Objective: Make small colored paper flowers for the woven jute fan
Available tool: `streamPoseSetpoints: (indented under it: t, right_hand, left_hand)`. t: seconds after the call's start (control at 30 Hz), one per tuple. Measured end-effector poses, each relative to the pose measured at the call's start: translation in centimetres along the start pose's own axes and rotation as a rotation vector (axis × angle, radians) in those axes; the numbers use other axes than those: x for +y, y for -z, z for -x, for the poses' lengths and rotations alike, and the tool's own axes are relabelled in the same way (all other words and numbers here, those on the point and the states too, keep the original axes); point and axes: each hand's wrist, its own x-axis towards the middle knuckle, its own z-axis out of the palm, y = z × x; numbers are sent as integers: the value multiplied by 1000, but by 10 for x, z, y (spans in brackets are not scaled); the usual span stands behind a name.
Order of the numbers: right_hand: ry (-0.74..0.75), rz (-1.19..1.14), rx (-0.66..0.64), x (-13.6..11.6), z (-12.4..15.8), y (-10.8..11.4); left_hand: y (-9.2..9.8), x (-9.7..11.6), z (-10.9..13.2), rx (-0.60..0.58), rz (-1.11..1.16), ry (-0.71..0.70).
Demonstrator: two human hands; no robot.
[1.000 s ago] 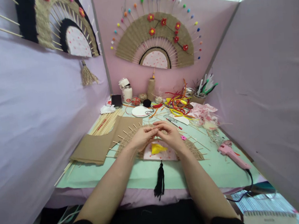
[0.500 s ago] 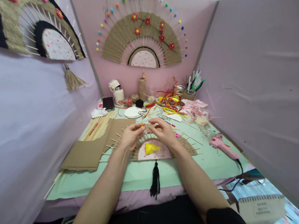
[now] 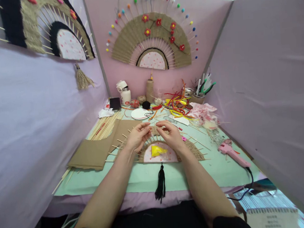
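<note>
Both hands are raised over a half-round woven fan (image 3: 195, 149) with thin sticks poking out of its rim. My left hand (image 3: 139, 136) has its thumb and fingertips drawn together; what lies between them is too small and shaded to make out. Just across from it, my right hand (image 3: 171, 135) is curved with thumb and forefinger apart, and nothing shows between them. Below the hands, a yellow lump in clear plastic (image 3: 157, 150) rests on the fan's pale dotted centre (image 3: 148, 158). From the fan's lower edge hangs a black tassel (image 3: 160, 185). A pink flower (image 3: 183, 138) sits near my right wrist.
Brown cardboard (image 3: 86, 154) and a bundle of thin sticks (image 3: 103, 128) lie at the left. A pink glue gun (image 3: 232, 153) with its cord is at the right. Behind are tangled red and yellow strips (image 3: 176, 105), a white bottle (image 3: 125, 96) and crumpled pink-white cloth (image 3: 203, 111).
The view has shifted, so the scene sits slightly further right. A small yellow piece seen at my left fingertips earlier no longer shows clearly. My hands remain above the fan, close together.
</note>
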Motion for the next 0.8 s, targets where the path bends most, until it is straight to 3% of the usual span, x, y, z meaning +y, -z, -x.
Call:
streamPoseSetpoints:
  t: [0.2,0.3,0.5,0.7,0.8]
  right_hand:
    - [9,5,10,0,0,-1]
    - [19,4,7,0,1,-2]
    - [28,15,8,1,3,-4]
    - [73,84,-22,-3,6,-8]
    - [171,202,-19,-7,8,-13]
  left_hand:
    - [2,1,0,-10,67,-45]
    - [4,0,-2,-7,97,-11]
    - [6,-2,-8,123,257,63]
    - [8,5,-9,109,521,217]
    - [7,9,-6,94,569,194]
